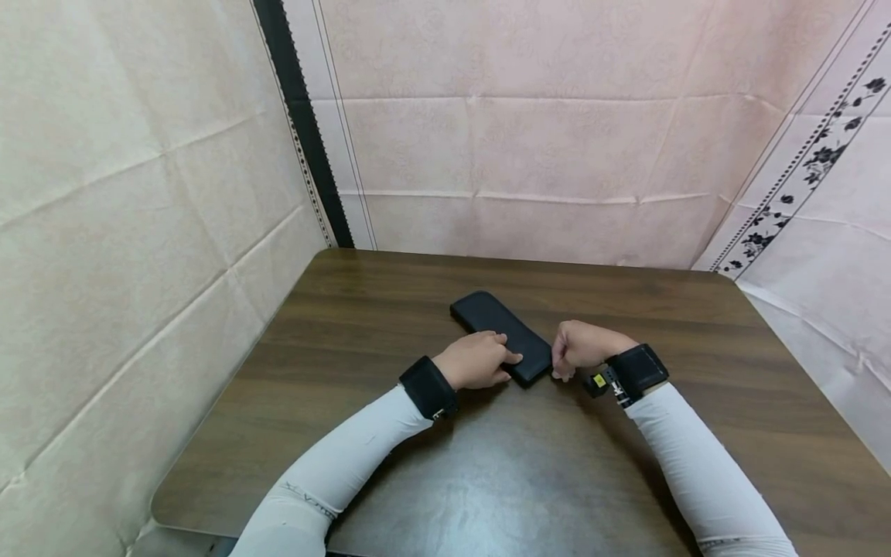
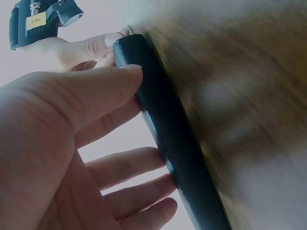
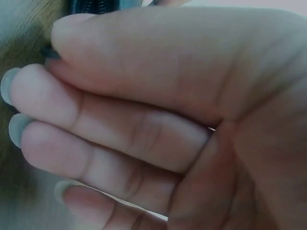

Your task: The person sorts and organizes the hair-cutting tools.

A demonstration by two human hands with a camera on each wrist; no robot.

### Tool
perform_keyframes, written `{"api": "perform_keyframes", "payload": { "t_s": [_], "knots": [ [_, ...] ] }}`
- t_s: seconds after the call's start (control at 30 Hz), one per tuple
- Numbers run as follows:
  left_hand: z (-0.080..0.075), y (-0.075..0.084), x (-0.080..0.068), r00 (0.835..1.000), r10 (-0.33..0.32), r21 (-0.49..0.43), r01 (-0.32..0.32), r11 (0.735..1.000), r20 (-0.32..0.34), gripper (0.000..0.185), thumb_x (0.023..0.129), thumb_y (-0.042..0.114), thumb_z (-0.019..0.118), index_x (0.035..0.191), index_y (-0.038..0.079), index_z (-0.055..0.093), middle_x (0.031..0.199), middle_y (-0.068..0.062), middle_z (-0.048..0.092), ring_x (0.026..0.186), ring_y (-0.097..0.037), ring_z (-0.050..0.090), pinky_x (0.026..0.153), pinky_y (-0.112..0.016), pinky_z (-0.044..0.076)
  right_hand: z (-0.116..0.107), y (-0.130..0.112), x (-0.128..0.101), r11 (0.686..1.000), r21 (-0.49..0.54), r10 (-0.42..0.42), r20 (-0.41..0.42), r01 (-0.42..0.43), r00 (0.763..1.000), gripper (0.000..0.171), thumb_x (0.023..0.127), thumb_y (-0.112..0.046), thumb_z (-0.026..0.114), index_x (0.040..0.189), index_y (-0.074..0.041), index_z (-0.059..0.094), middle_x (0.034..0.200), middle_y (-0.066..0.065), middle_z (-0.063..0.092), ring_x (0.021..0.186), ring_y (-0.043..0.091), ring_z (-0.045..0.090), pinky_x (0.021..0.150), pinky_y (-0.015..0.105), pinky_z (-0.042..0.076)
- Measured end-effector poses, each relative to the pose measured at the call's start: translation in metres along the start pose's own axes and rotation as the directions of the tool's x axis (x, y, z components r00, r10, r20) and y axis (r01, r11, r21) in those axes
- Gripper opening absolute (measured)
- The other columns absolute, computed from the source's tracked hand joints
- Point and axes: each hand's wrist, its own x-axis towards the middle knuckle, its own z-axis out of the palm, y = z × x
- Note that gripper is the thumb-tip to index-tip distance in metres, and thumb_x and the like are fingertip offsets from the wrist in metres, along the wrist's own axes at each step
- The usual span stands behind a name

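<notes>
A long black zippered case (image 1: 497, 329) lies slantwise on the middle of the wooden table (image 1: 487, 480). My left hand (image 1: 487, 360) rests on its near end, with straight fingers and thumb laid against the case (image 2: 163, 139). My right hand (image 1: 571, 352) sits at the case's near right corner with curled fingers. In the right wrist view its thumb and forefinger (image 3: 62, 52) pinch a small dark piece at the case's zipper edge (image 3: 91, 5). The left wrist view also shows the right hand (image 2: 86, 48) at the case's end.
Pale cloth walls close in the table on the left, back and right. The table's rounded front left corner (image 1: 163, 503) is near my left elbow. Both wrists carry black bands with small cameras (image 1: 599, 381).
</notes>
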Motion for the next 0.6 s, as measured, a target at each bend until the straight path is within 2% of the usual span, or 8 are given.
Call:
{"api": "perform_keyframes", "payload": {
  "t_s": [0.17,0.27,0.43,0.6],
  "knots": [
    [-0.001,0.001,-0.001,1.0,-0.002,0.034,0.001,0.999,0.028,0.046,0.104,0.042,0.063,0.148,0.034,0.057,0.149,-0.008,0.06,0.133,-0.024,0.059,0.109,-0.044,0.05,-0.001,0.001,0.0,1.0,-0.013,-0.012,0.008,0.013,1.0,0.019,0.083,0.01,0.068,0.073,-0.003,0.078,0.073,0.004,0.076,0.068,0.014,0.069,0.065,0.031,0.057],
    [-0.001,0.004,-0.001,0.999,-0.014,0.065,0.011,0.998,0.052,0.048,0.104,0.044,0.061,0.151,0.035,0.055,0.147,-0.007,0.06,0.132,-0.025,0.059,0.108,-0.05,0.05,-0.002,0.002,0.0,0.999,-0.029,-0.024,-0.012,0.024,1.0,0.019,0.085,0.008,0.068,0.074,-0.004,0.077,0.073,0.002,0.075,0.068,0.014,0.068,0.065,0.029,0.056],
    [-0.001,0.011,-0.002,0.997,-0.055,0.129,0.047,0.991,0.063,0.054,0.103,0.05,0.061,0.154,0.035,0.051,0.147,-0.01,0.059,0.133,-0.029,0.058,0.111,-0.055,0.046,-0.004,0.005,0.002,0.996,-0.085,-0.051,-0.096,0.043,0.994,0.019,0.089,0.003,0.07,0.075,-0.007,0.077,0.072,0.0,0.073,0.067,0.012,0.066,0.063,0.027,0.055],
    [-0.003,0.018,-0.004,0.995,-0.089,0.19,0.079,0.979,0.047,0.058,0.102,0.054,0.061,0.155,0.034,0.049,0.143,-0.009,0.061,0.127,-0.03,0.058,0.106,-0.051,0.049,-0.004,0.008,0.006,0.991,-0.13,-0.04,-0.186,0.016,0.982,0.018,0.092,-0.001,0.07,0.076,-0.007,0.076,0.073,0.002,0.073,0.066,0.016,0.068,0.061,0.027,0.055]
  ]
}}
